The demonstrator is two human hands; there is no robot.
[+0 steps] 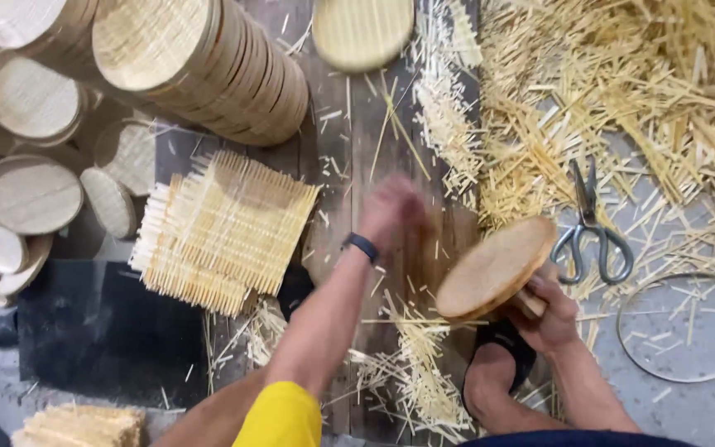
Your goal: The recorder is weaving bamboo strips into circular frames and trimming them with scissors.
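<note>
Gripping a round woven tray tilted on edge, the right hand curls fingers under its rim for support; the left hand is blurred, fingers unreadable.

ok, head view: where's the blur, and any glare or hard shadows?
Head view: motion blur smears the left hand over the wooden board, and the round woven disc at the top edge is blurred too; the right hand with its round wooden block, the scissors and the woven mat stay sharp; lighting is flat, without glare or hard shadows.
</note>
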